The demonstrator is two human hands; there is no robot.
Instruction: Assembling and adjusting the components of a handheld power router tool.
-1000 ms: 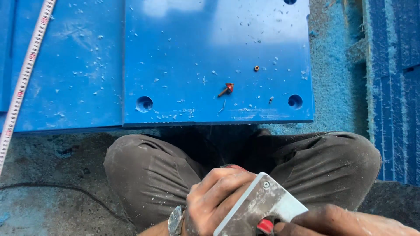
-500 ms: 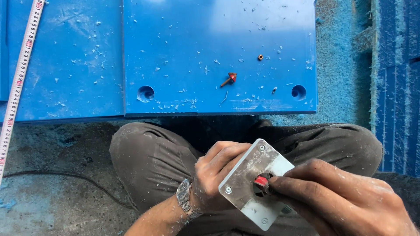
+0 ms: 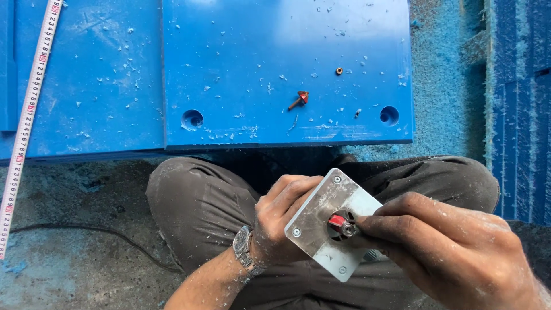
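The left hand (image 3: 281, 215) grips the edge of a grey metal plate (image 3: 330, 221), which rests tilted over the person's lap. The right hand (image 3: 442, 247) pinches a small red bit (image 3: 340, 224) sitting in the round hole in the middle of the plate. To do this well, the left hand should hold the plate steady while the fingers turn the bit straight, not tilted.

Above the plate lies a big blue board (image 3: 287, 69) with two round holes and many small chips. A second red bit (image 3: 299, 99) and a little brass ring (image 3: 339, 71) lie loose on it. Far left of the plate runs a measuring tape (image 3: 26, 126). Nothing blocks the hands.
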